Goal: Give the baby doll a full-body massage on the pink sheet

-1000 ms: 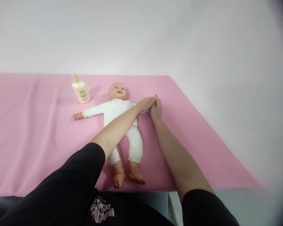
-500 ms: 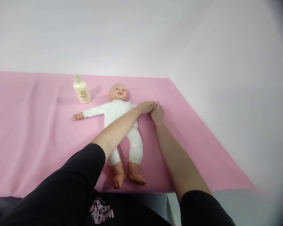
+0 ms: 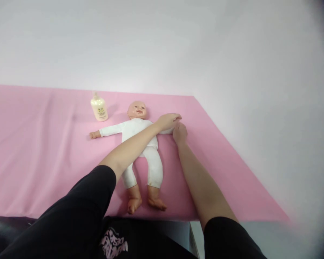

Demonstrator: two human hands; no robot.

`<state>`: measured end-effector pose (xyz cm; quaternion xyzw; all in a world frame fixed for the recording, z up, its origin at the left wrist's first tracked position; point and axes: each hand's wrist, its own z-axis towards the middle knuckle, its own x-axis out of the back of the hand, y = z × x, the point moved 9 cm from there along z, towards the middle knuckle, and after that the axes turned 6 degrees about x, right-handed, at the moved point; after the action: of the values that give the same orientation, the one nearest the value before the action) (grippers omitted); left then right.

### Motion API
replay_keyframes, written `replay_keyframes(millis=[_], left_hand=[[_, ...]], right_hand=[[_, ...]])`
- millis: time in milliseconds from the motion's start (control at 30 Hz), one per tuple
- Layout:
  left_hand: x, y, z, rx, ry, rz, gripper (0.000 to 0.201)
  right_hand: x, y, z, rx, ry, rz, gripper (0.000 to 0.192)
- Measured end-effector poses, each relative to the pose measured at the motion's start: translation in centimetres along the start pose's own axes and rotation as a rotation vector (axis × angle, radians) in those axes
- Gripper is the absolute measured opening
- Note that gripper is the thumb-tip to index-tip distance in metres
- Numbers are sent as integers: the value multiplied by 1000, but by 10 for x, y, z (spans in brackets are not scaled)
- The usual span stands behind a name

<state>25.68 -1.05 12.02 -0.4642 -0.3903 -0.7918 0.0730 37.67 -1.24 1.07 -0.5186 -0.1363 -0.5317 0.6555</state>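
A baby doll (image 3: 135,127) in a white cloth suit lies face up, its head away from me and its arms spread. My left forearm crosses its torso. My left hand (image 3: 169,121) is over the doll's arm on the right, its fingers stretched out and slightly raised above my other hand. Just beside it, my right hand (image 3: 180,133) is closed around the end of that same arm, hiding the doll's hand. Between my hands and the torso, part of the white sleeve shows.
A pale yellow pump bottle (image 3: 99,109) stands beyond the doll's other arm. Under everything lies a pink cloth (image 3: 48,144) with folds on the left. Its right edge slants toward me, and a white wall or surface (image 3: 151,43) rises behind.
My left hand has lifted a little off the doll's arm and its fingers have straightened, so more sleeve shows. My right hand stays at the arm's end. The view has shifted slightly.
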Motion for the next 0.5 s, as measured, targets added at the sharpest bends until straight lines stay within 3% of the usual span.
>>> replay_keyframes(millis=[133, 200, 300, 400, 500], left_hand=[[48, -12, -50, 30, 97, -154, 31], [66, -36, -94, 94, 139, -224, 29], [88, -88, -171, 275, 268, -378, 25], [95, -146, -243, 550, 445, -710, 19], [78, -182, -290, 832, 523, -1211, 32]], right_hand=[[2, 3, -4, -121, -17, 81, 59], [2, 2, -7, -153, -21, 103, 59], [3, -6, -11, -137, -9, 98, 60], [6, -24, -13, -36, 18, 76, 66], [13, -51, -19, 113, 32, 68, 69]])
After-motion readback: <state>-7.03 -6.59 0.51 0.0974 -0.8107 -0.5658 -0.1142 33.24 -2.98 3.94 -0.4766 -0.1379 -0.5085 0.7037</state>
